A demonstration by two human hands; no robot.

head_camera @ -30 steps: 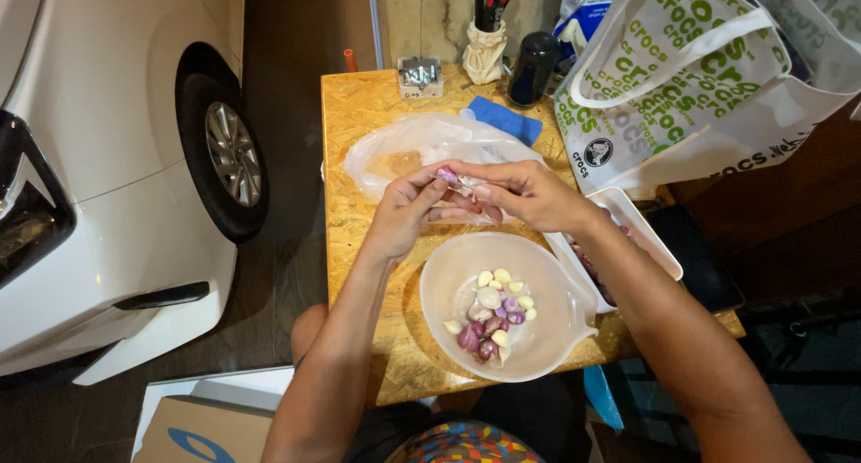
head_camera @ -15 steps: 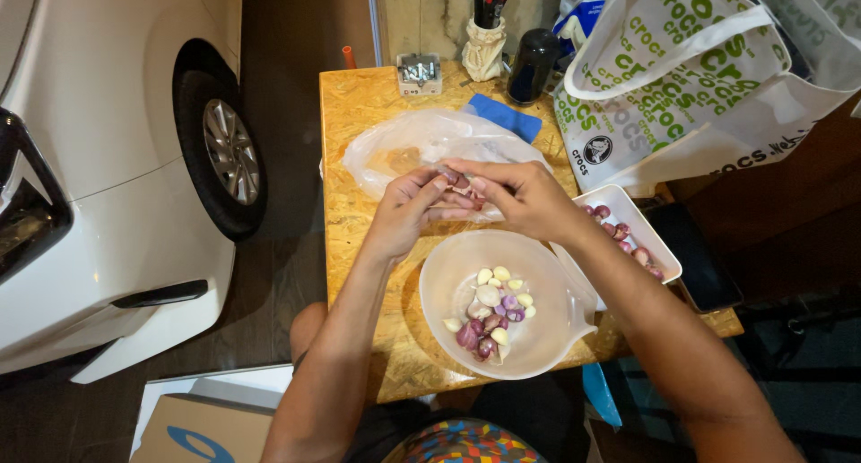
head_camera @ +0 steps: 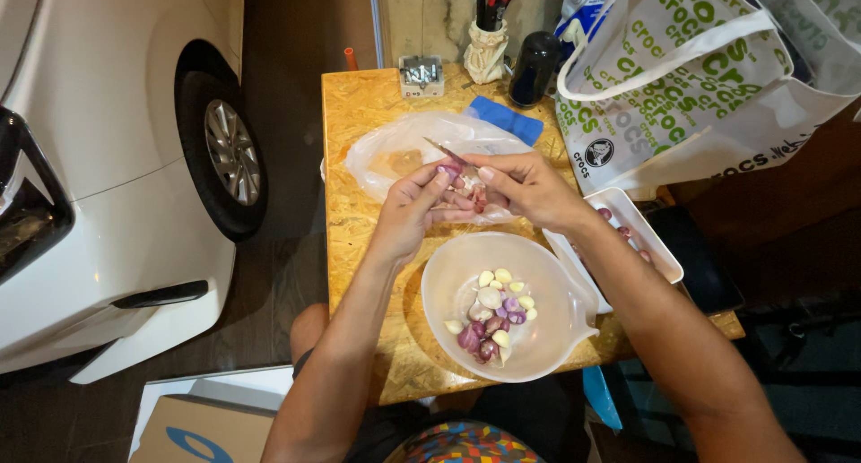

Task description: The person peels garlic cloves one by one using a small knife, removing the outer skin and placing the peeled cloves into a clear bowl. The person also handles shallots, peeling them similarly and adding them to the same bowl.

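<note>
Left hand [head_camera: 414,207] fingers [head_camera: 438,178] pinched shut on one small purple shallot [head_camera: 448,170], held up over the desk [head_camera: 359,131]. Right hand [head_camera: 529,187] fingers curled closed round a small knife [head_camera: 446,151], blade tip poking out up-left, touching the shallot. Both hands meet just above one clear plastic bag [head_camera: 404,154] spread on the desk, with brownish peel scraps inside; a few more pinkish pieces sit under the hands, count unclear. Just below the hands, one round white bowl [head_camera: 448,284] with a pour spout, holding a heap of peeled cloves, pale ones and purple ones mixed, roughly a dozen, exact count hard to tell. Right of the bowl, touching it, one white rectangular tray [head_camera: 659,248] with a few purple shallots, mostly hidden by the right forearm. Far edge of desk: one blue cloth [head_camera: 507,118], one black cup [head_camera: 534,67], one beige holder with tools [head_camera: 489,51], one small clear box [head_camera: 421,75] of metal bits. One big white tote bag [head_camera: 700,77] with green print at right. One white car [head_camera: 108,158] at left, one wheel visible. One cardboard box [head_camera: 202,432] on the floor bottom left.
</note>
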